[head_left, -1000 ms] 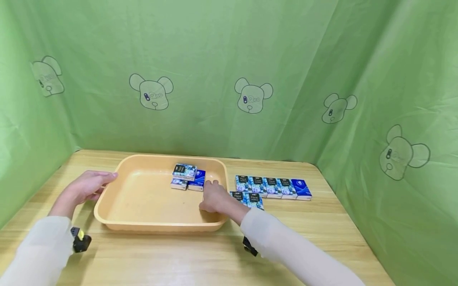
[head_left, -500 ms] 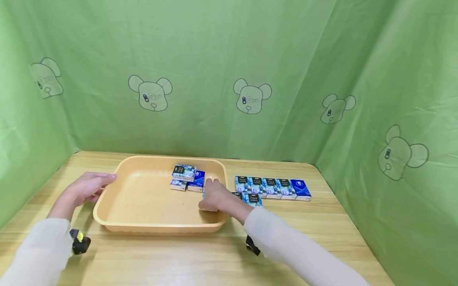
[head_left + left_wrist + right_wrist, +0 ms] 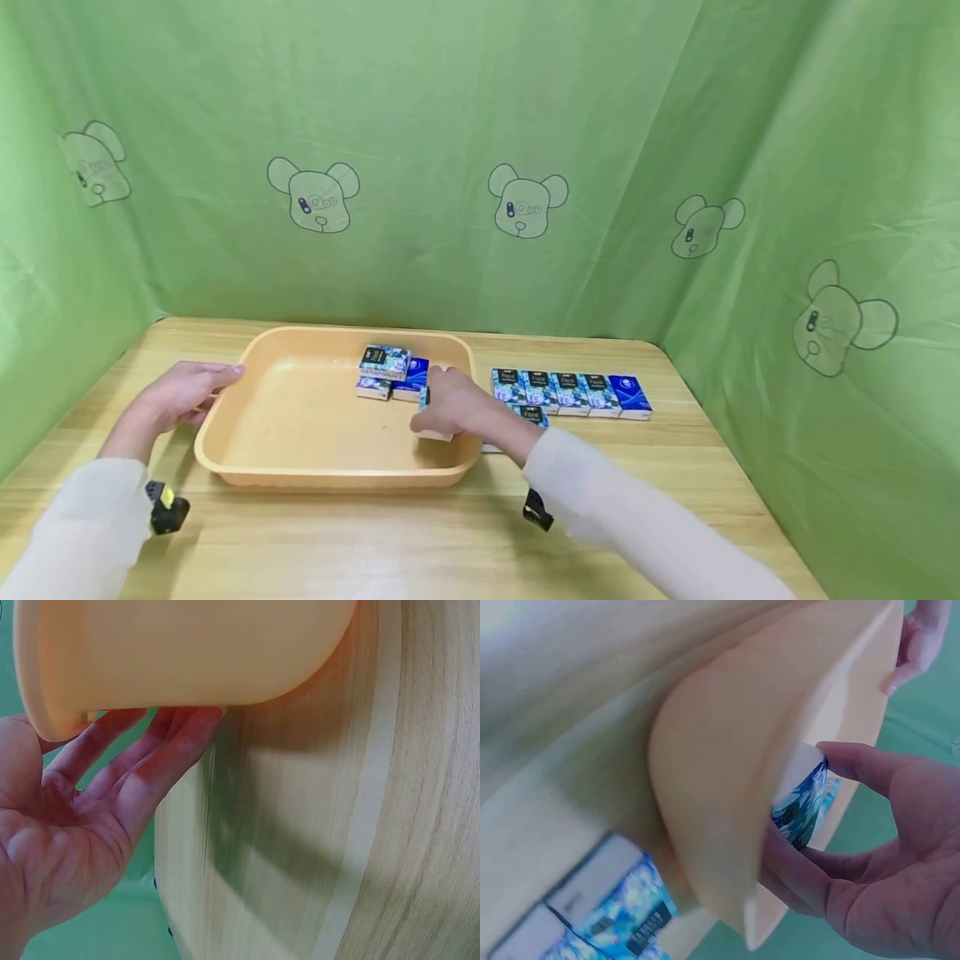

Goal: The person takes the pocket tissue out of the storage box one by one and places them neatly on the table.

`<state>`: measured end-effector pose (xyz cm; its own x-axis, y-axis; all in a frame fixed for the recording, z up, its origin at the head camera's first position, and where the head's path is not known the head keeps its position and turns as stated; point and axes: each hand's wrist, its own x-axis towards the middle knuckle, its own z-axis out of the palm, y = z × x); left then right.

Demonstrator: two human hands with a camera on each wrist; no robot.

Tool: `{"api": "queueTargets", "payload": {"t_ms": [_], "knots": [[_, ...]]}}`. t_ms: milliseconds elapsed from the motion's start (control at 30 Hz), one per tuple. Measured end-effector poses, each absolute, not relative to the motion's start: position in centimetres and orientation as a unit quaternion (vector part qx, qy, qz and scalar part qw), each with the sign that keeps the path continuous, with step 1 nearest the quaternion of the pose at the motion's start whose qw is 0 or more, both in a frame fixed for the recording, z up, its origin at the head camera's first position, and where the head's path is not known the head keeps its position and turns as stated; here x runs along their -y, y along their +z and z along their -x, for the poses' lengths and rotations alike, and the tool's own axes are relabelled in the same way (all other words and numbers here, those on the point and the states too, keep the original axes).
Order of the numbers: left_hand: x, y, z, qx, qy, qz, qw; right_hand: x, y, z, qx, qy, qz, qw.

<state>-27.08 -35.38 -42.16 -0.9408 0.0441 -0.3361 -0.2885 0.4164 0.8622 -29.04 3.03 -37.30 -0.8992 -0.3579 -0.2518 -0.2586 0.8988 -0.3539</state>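
A pale orange plastic tray (image 3: 337, 478) sits on the wooden table. My left hand (image 3: 182, 392) holds its left rim, thumb on top and fingers against the outer wall (image 3: 187, 660). Inside the tray's right end, my right hand (image 3: 455, 403) pinches a small flower-printed tissue pack (image 3: 804, 796) between thumb and fingers; the hand hides much of it in the head view. Left of that hand lie a blue tissue pack (image 3: 412, 385) and a flower-printed pack (image 3: 373, 388), with another flower-printed pack (image 3: 385, 362) resting on top of them.
Right of the tray, a row of flower-printed packs (image 3: 539, 390) ends in a blue pack (image 3: 632, 395). In front of it lie more packs (image 3: 532, 414), partly hidden by my right forearm. A green curtain (image 3: 420, 100) surrounds the table (image 3: 337, 542).
My right hand has shifted slightly left and up with the tissue pack, more of which now shows. The left hand stays on the tray rim.
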Motion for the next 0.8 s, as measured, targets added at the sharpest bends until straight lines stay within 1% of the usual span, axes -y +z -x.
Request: {"api": "queueTargets", "payload": {"t_ms": [433, 600, 800], "knots": [[35.3, -42.1, 27.0, -0.831, 0.528, 0.076, 0.154, -5.4, -33.6, 29.6, -0.969, -0.161, 0.151, 0.11], [35.2, -42.1, 26.9, -0.832, 0.527, 0.076, 0.156, -7.2, -33.1, 30.1, -0.973, -0.161, 0.134, 0.097], [35.2, -42.0, 26.9, -0.834, 0.524, 0.075, 0.157, -9.7, -33.5, 30.7, -0.977, -0.151, 0.122, 0.085]]}}
